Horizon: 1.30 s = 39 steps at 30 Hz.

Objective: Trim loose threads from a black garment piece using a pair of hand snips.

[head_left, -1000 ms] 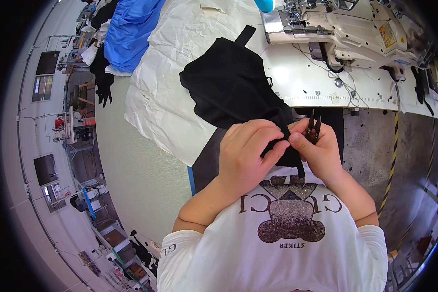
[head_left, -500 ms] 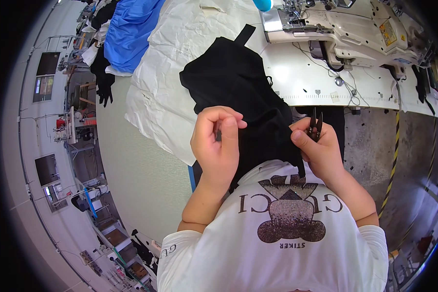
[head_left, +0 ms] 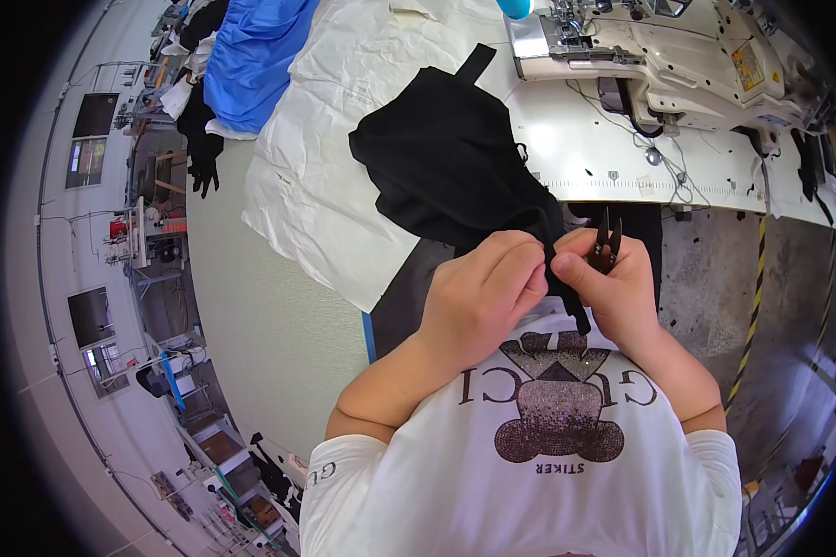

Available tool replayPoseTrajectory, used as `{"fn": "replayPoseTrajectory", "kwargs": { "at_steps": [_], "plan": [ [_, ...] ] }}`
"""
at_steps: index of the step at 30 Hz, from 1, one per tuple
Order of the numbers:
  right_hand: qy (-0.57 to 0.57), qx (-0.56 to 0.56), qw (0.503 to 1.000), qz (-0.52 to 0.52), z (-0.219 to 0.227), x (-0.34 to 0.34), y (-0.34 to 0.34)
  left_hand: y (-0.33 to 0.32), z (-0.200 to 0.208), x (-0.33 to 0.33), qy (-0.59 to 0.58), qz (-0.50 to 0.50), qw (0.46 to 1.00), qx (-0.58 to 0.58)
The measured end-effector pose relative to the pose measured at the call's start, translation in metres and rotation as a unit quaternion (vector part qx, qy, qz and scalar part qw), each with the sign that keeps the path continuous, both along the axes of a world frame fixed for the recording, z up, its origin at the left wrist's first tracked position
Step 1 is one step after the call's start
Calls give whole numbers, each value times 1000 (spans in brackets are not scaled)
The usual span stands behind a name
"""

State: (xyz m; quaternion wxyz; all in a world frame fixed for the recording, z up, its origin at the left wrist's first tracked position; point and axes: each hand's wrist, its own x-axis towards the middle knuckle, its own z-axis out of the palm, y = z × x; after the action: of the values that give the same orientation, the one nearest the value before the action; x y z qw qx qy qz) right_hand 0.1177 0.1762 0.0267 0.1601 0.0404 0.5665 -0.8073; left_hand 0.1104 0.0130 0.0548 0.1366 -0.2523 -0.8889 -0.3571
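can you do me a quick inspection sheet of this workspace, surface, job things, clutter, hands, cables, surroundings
surface: crumpled white paper over part of a pale table; white machine table at upper right
job's things: black garment spread on the paper and reaching toward the person; dark snips, blades pointing away from the person
clutter: blue cloth at far left; dark scrap on the machine table
hands: right hand holds the snips; left hand curled at the garment, its grip hidden
cables: tangled thin strands on the machine table; cord or thread, cannot tell
surroundings: sewing machine at upper right; yellow-black tape on the floor
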Motion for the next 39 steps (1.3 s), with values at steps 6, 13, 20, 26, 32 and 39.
{"fn": "replayPoseTrajectory", "kwargs": {
  "at_steps": [6, 13, 20, 26, 32, 39],
  "plan": [
    [-20, 19, 1000, 9, 0, 1, 2, -9, -1, -13, -22, 86, 995, 53],
    [-68, -49, 996, 16, -3, -2, 5, -38, -3, -22, -112, 164, 932, 302],
    [12, -19, 1000, 18, -3, -4, 0, -11, 11, -8, -98, -26, 988, 112],
    [203, 70, 976, -44, -13, -5, -3, 1, 5, -1, -135, 9, 981, 136],
    [427, 264, 861, -78, -2, -12, -6, 2, 3, 1, -195, 39, 964, 176],
    [368, 229, 898, -74, 1, -6, -6, 1, -3, 1, -256, 42, 911, 319]
  ]
}}
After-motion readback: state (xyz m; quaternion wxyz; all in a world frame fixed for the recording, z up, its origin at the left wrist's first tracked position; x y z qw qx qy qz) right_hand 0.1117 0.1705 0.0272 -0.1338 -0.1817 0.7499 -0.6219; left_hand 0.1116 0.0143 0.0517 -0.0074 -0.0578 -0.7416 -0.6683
